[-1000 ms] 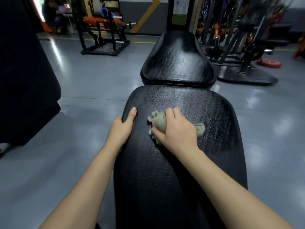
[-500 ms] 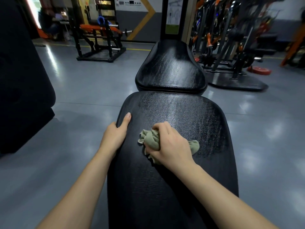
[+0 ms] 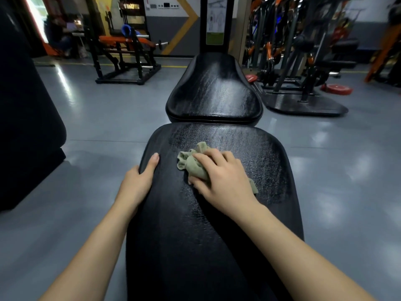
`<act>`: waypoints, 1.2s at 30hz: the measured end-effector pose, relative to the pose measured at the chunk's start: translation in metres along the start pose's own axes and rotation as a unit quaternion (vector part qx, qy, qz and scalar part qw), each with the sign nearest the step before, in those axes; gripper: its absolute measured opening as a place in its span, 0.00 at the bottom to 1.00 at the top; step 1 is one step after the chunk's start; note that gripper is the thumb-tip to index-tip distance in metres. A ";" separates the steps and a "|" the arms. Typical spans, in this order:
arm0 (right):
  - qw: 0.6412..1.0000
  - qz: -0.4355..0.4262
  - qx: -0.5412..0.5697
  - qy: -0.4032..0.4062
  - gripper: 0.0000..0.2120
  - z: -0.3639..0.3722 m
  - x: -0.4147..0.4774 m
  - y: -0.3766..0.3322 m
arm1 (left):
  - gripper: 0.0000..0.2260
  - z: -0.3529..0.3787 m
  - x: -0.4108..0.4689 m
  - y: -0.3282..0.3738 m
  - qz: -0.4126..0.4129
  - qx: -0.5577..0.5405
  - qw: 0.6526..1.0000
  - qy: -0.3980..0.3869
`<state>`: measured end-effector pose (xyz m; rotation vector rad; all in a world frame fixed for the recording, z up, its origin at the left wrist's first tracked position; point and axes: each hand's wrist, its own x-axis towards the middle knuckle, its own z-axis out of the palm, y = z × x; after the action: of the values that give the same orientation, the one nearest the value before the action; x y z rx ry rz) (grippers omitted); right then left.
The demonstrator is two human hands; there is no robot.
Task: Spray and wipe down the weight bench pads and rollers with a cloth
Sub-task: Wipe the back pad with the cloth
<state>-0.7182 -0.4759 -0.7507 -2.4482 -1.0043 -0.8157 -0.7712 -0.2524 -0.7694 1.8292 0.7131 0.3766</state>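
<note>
Since half a second ago the right hand [image 3: 221, 179] has pushed the cloth [image 3: 191, 165] away from the person, toward the far edge of the long pad [image 3: 217, 246], and its fingers lie flatter over the bundle than they did then. The left hand [image 3: 138, 183] keeps its place on the left edge of that pad.

The cloth is a dull green rag, bunched into a wad and pressed against the pad's top, in its far half and a little left of the midline. The right hand grips it from above: the fingers curl over the wad, the thumb closes in from the near side, and crumpled folds stick out past the fingertips. A loose end of the rag shows beyond the hand's right side, lying flat on the pad.

The left hand clasps the pad's left edge. Its thumb [image 3: 153, 165] rests straight on the top surface, pointing toward the far end, while the other fingers go down over the side and are hidden. The two hands are near each other but apart, with bare black upholstery between them.

A speckled sheen covers the long pad near its far edge. Just beyond that edge sits the short pad [image 3: 214, 90], also black and glossy, with a narrow gap between the two. Behind it rises an upright post [image 3: 214, 22] bearing a placard.

Around the bench lies a grey floor [image 3: 104, 118]. A black-framed weight machine [image 3: 125, 59] with orange pads stands at the far left, and a red weight plate [image 3: 336, 89] lies on the floor at the far right.
</note>
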 end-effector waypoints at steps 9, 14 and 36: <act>0.995 0.024 0.078 0.057 0.25 0.005 -0.006 -0.002 | 0.38 0.001 -0.002 0.002 0.005 0.012 1.000 0.007; 0.990 0.076 0.075 0.093 0.24 0.004 0.001 0.006 | 0.39 0.000 -0.005 0.004 0.003 0.012 1.000 0.005; 0.998 0.052 0.023 0.030 0.19 -0.003 0.002 -0.008 | 0.31 -0.003 -0.005 0.006 -0.008 -0.017 1.000 -0.017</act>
<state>-0.7239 -0.4714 -0.7463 -2.3997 -0.8570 -0.8182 -0.7753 -0.2551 -0.7627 1.7919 0.6948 0.3447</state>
